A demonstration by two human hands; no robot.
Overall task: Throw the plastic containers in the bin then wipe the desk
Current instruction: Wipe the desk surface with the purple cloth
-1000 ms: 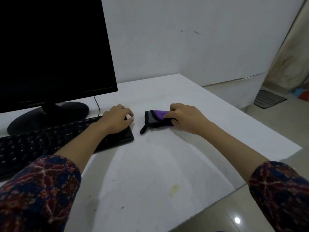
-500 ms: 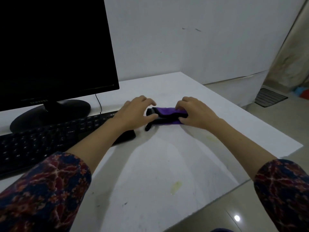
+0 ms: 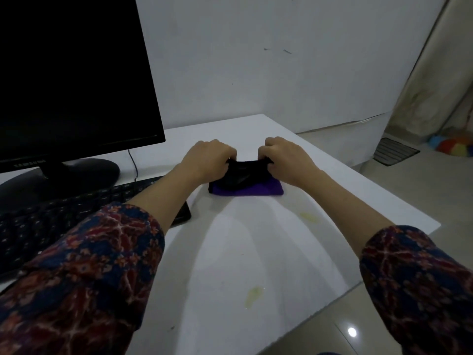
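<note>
Head: both hands (image 3: pixel 208 160) (image 3: pixel 286 160) gripping cloth (image 3: pixel 247 184), mid-desk (image 3: pixel 230 252).

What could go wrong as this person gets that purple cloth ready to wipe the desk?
The keyboard lies right beside the left hand, so a wide sweep could knock it or snag the monitor cable. Both hands, the right hand too, pinch the cloth bunched up; wiping with it so may miss the yellowish stains nearer the desk's front. The desk edge is close on the right, so the cloth might slip off.
</note>
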